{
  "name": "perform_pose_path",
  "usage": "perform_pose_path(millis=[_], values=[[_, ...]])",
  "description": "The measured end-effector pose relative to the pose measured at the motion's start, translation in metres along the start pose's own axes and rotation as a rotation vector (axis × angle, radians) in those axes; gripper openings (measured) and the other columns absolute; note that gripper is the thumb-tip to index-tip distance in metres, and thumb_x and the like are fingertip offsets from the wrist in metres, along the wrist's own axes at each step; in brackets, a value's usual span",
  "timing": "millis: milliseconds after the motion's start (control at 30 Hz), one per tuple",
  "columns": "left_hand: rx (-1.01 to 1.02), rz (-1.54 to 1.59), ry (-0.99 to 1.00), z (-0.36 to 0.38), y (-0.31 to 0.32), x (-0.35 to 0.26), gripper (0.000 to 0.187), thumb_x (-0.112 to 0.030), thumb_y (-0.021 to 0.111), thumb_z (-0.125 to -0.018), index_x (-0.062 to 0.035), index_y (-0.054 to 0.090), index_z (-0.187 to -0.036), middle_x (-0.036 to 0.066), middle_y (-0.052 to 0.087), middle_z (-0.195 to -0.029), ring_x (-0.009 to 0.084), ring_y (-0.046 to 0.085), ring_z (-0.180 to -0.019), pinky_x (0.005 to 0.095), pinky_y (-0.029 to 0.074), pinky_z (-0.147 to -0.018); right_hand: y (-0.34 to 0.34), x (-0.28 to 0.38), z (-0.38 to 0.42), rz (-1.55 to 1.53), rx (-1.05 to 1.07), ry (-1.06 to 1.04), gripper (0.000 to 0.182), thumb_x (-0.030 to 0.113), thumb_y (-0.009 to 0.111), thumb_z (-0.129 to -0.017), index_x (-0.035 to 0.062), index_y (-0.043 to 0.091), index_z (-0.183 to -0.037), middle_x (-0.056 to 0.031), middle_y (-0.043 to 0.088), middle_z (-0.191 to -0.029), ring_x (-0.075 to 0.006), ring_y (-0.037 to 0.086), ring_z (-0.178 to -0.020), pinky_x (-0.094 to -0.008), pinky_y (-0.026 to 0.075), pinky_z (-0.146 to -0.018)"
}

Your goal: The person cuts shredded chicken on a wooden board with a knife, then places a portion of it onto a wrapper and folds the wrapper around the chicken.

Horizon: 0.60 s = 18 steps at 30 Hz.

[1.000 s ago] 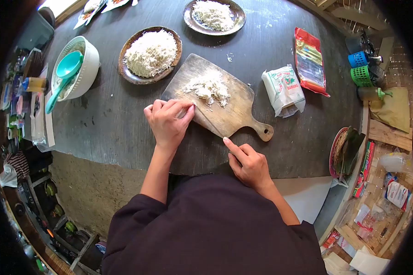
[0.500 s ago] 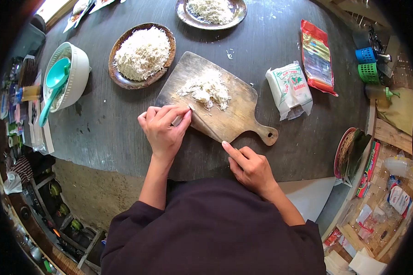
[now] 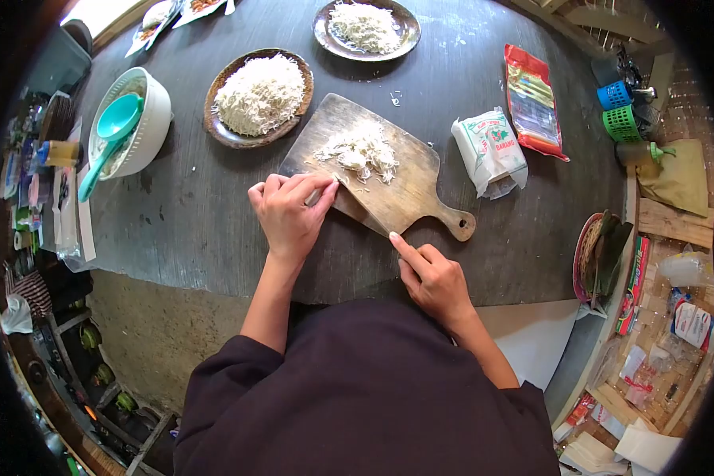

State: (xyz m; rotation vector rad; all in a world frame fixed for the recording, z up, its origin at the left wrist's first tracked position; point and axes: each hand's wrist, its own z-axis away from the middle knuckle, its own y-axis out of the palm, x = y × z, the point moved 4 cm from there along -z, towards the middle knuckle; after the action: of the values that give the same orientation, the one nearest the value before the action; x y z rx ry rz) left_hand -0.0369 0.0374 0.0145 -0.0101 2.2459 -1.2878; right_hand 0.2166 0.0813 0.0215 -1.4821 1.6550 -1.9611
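My right hand point(image 3: 432, 282) grips a knife point(image 3: 369, 213), index finger stretched along its back. The thin blade slants across the near edge of a wooden cutting board point(image 3: 412, 186), its tip by my left fingers. My left hand point(image 3: 289, 210) is closed in a pinch at the board's near left edge, on a small pale piece mostly hidden by the fingers. Just beyond the blade lies a loose heap of white shreds point(image 3: 361, 151) on the board.
Two brown plates, a nearer one point(image 3: 214, 131) and a farther one point(image 3: 408, 40), carry white shreds. A white basin point(image 3: 159, 111) with a turquoise ladle point(image 3: 119, 119) stands left. On the right lie a white plastic packet point(image 3: 492, 151) and a red packet point(image 3: 534, 103).
The whole view has shifted slightly. A pale piece that showed between my left fingers is now mostly out of sight. The knife stays beside those fingers.
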Motion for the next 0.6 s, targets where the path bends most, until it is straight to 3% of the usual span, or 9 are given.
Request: perform_pose_path(millis=[600], values=[[-0.005, 0.000, 0.061, -0.003, 0.002, 0.008, 0.007, -0.028, 0.085, -0.086, -0.0242, 0.083, -0.092, -0.013, 0.078, -0.093, 0.0130, 0.059, -0.086, 0.0357, 0.034, -0.089, 0.006, 0.012, -0.005, -0.037, -0.006, -0.008, 0.054, 0.011, 0.074, -0.094, 0.0208, 0.067, -0.146, -0.0073, 0.057, -0.077, -0.0257, 0.062, -0.055, -0.0407, 0.056, -0.054]])
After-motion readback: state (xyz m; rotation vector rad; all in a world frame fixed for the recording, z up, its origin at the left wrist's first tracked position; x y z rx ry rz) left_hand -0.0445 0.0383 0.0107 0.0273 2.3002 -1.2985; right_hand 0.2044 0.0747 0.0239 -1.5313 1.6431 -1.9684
